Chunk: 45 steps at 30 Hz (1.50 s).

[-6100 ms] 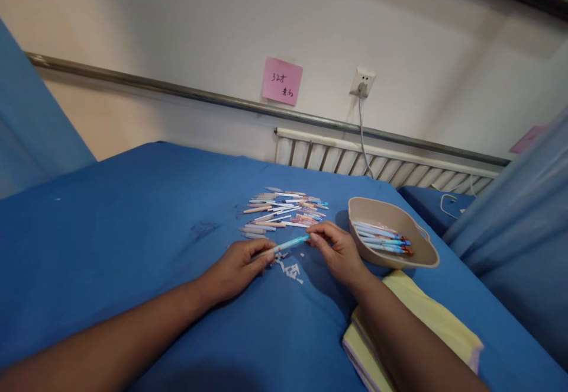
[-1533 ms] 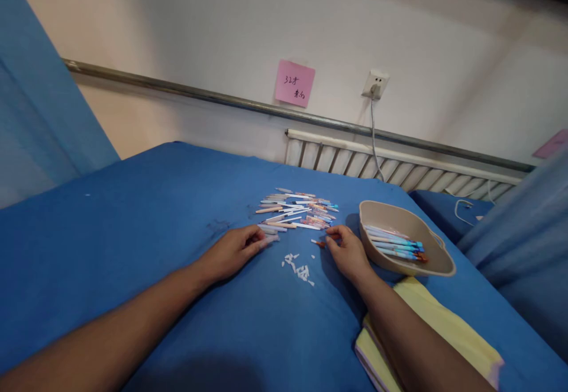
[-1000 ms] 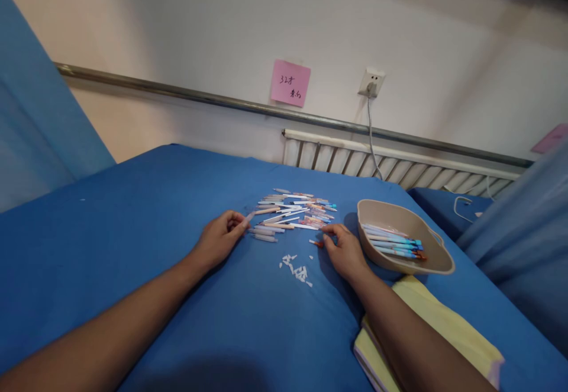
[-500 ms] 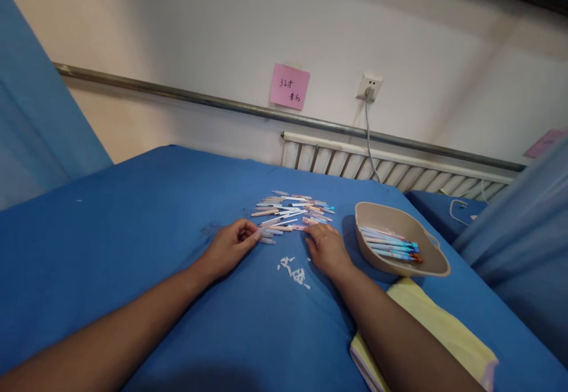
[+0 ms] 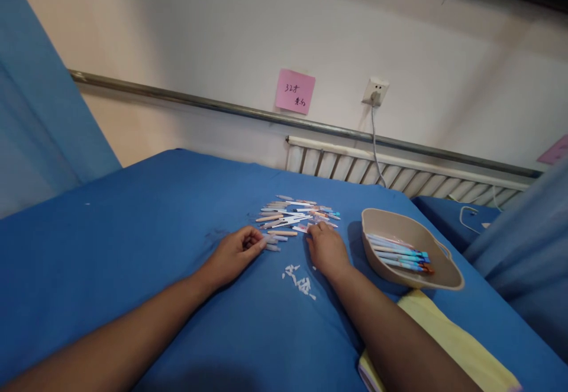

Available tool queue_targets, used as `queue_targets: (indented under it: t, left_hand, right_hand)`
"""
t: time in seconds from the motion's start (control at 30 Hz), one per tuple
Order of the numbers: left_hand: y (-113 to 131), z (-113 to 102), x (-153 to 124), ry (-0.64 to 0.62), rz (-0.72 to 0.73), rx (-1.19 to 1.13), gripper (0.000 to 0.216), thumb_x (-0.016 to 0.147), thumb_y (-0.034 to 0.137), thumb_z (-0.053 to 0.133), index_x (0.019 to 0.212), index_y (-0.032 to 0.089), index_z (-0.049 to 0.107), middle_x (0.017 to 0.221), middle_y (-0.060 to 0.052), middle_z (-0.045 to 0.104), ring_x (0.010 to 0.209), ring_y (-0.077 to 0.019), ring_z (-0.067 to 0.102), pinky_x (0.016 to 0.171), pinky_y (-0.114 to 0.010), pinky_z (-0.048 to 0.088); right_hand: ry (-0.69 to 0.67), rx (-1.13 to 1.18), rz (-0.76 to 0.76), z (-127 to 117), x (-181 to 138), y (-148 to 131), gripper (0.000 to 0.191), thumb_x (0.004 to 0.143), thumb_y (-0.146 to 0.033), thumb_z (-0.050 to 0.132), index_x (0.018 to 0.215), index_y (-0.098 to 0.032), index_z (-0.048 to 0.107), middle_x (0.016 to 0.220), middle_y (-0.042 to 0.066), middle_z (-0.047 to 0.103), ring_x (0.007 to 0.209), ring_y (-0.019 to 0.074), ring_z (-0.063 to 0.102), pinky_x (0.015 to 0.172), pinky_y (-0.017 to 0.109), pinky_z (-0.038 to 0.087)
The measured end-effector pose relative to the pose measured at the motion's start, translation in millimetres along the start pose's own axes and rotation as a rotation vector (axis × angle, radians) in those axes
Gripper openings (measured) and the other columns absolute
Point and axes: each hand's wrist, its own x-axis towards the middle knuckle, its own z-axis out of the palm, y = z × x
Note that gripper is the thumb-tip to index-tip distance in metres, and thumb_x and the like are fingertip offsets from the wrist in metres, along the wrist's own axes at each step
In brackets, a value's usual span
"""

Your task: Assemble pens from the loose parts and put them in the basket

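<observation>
A loose pile of pen parts (image 5: 295,213), with pale barrels, white refills and blue and orange pieces, lies on the blue sheet (image 5: 146,232). My left hand (image 5: 236,253) rests at the pile's near left edge, its fingers curled and pinching a pale pen barrel (image 5: 270,241). My right hand (image 5: 326,248) lies palm down at the pile's near right edge. Its fingers are bent together over some pieces, and what they grip is hidden. Between my hands lie small white scraps (image 5: 299,276).
A beige bowl (image 5: 444,276) holding several assembled blue pens (image 5: 399,254) stands to the right of my right hand. A yellow folded cloth (image 5: 452,339) lies under my right forearm. Behind are a wall with a pink note (image 5: 295,91), a socket (image 5: 375,91) and a radiator (image 5: 399,173).
My right hand has moved left from a small orange piece to the pile's near edge. My left hand has shifted slightly while keeping hold of a pale barrel. The camera view has drifted a little.
</observation>
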Motion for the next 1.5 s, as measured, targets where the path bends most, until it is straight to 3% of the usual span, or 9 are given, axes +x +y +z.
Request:
queue_targets:
  t: [0.5, 0.83, 1.13, 1.5]
  left_hand:
    - [5, -2, -3, -0.030, -0.013, 0.044, 0.028, 0.079, 0.045, 0.052, 0.082, 0.018, 0.057, 0.073, 0.001, 0.057, 0.064, -0.0143, 0.051, 0.059, -0.023, 0.039]
    - [12, -2, -5, -0.029, -0.026, 0.013, 0.029, 0.078, 0.046, 0.053, 0.081, 0.018, 0.057, 0.069, 0.002, 0.055, 0.062, -0.0134, 0.049, 0.057, -0.022, 0.038]
    - [1, -2, -3, -0.023, -0.014, 0.008, 0.028, 0.079, 0.045, 0.054, 0.082, 0.018, 0.057, 0.069, 0.002, 0.057, 0.062, -0.0141, 0.051, 0.057, -0.023, 0.039]
    - [-11, 1, 3, 0.073, -0.043, -0.360, 0.032, 0.081, 0.041, 0.051, 0.102, 0.017, 0.050, 0.088, -0.002, 0.059, 0.074, -0.0136, 0.057, 0.072, -0.029, 0.047]
  right_hand:
    - [-0.027, -0.178, -0.060, -7, 12, -8, 0.031, 0.088, -0.013, 0.036, 0.105, -0.015, 0.062, 0.102, 0.013, 0.061, 0.097, 0.0234, 0.055, 0.081, 0.033, 0.039]
    - [-0.066, -0.256, -0.149, -9, 22, -14, 0.028, 0.086, -0.010, 0.040, 0.099, -0.012, 0.065, 0.100, 0.016, 0.063, 0.096, 0.0259, 0.057, 0.080, 0.035, 0.041]
    - [-0.065, -0.241, -0.170, -8, 23, -14, 0.027, 0.086, -0.009, 0.040, 0.097, -0.012, 0.065, 0.102, 0.016, 0.062, 0.098, 0.0252, 0.055, 0.083, 0.035, 0.038]
    - [0.000, -0.158, -0.158, -30, 1, -19, 0.024, 0.091, -0.019, 0.035, 0.092, -0.016, 0.059, 0.091, 0.010, 0.064, 0.086, 0.0226, 0.058, 0.077, 0.033, 0.038]
